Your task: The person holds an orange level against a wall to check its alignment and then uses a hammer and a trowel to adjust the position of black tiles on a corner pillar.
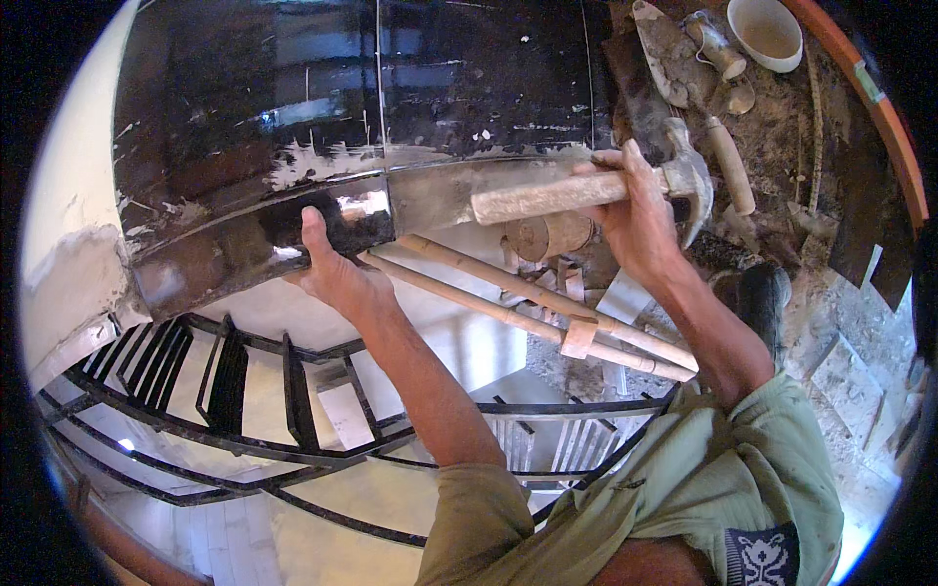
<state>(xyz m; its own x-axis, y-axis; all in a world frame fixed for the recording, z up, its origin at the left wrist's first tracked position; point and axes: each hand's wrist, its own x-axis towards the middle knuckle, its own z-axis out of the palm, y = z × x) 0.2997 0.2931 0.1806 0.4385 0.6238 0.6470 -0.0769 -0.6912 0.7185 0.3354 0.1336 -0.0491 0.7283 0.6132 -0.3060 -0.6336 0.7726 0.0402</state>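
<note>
My right hand point(640, 215) grips a claw hammer point(547, 198) close to its metal head, with the pale wooden handle pointing left. The handle's free end is over a greyish, dusty tile strip point(430, 198). To the left, my left hand point(337, 269) clasps the lower edge of a dark glossy tile strip point(220, 249). Its thumb lies on the strip's face; the other fingers are mostly hidden beneath the edge. Large black tiles point(254, 98), smeared with pale mortar, lie beyond the strips.
Two bamboo poles point(528, 308) slant below the strips. A black metal railing point(234, 454) curves along the lower left. On the dirty surface at right are a trowel point(657, 49), a wooden tool handle point(730, 166), a white bowl point(765, 37) and broken tile pieces point(845, 386).
</note>
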